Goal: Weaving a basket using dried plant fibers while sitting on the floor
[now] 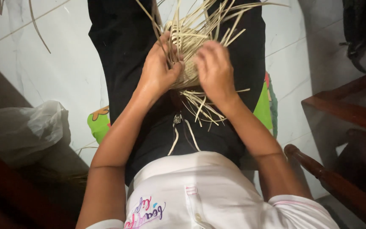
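On lap: woven basket (188, 63) between left hand (157, 72), right hand (215, 70) fingers.

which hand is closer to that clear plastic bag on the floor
Left. The left hand grips the woven basket on the side toward the plastic bag; the right hand is beyond it.

You've got a small half-woven basket (186, 63) of pale straw strips sitting on your lap, tilted on its side. Loose strip ends fan out from the far side, and a shorter bunch sticks out toward you.
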